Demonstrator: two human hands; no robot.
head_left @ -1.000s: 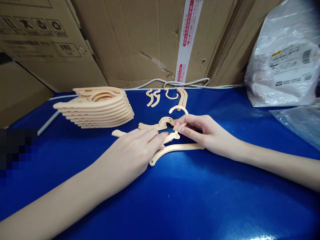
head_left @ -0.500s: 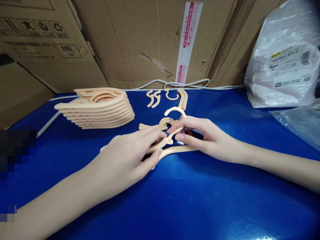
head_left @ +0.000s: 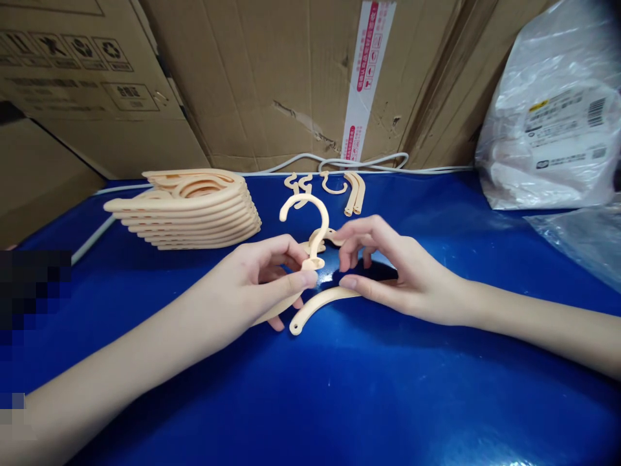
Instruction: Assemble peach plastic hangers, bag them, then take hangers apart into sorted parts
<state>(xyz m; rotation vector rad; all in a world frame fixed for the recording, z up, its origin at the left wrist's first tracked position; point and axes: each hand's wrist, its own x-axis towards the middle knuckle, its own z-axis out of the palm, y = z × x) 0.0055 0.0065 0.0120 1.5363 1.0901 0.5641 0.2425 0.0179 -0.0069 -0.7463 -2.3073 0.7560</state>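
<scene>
My left hand is closed on a cream plastic hanger arm, pinching it at the end where a curved hook stands up. Most of that arm is hidden behind my palm and fingers. To the right, my right hand is open, with thumb and curled fingers apart and nothing between them. Beneath its thumb lies a second curved hanger arm with a hole in its end; whether the thumb touches it I cannot tell. Behind the hook, more cream pieces are partly covered.
A stack of cream folded hangers sits at the back left of the blue table. Loose hooks and two short arms lie at the back. A white cable runs along cardboard. Plastic bags stand at right.
The hook has swung left and upright, and my right hand has let go of it. My left hand has turned, with its thumb now on the joint.
</scene>
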